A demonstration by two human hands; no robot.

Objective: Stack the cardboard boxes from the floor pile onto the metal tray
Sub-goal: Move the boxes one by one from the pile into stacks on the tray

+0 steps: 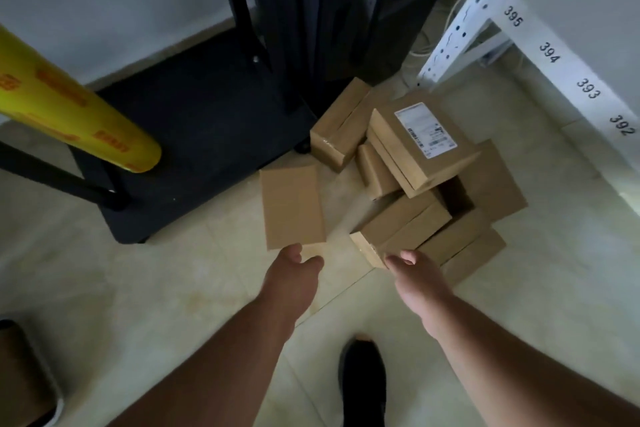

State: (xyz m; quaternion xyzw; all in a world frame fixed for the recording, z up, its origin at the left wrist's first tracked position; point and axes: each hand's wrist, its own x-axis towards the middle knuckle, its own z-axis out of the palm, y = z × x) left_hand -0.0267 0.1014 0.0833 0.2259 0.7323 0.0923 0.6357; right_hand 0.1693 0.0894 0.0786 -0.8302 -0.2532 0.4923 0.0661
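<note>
A pile of several brown cardboard boxes (412, 184) lies on the tiled floor at centre right; the top one carries a white shipping label (425, 130). My left hand (294, 265) grips the near edge of a plain flat box (292, 206), held up left of the pile. My right hand (415, 270) touches the near end of a long box (401, 229) at the pile's front, fingers curled around its corner. The dark metal tray (194, 135), the low deck of a cart, sits on the floor to the left of the pile with nothing on it.
A yellow roll of wrap film (79, 107) slants over the tray's left side above a black bar (59, 177). Black uprights (311, 10) rise behind the tray. A white numbered shelf frame (554, 55) stands at the right. My dark shoe (363, 385) is below.
</note>
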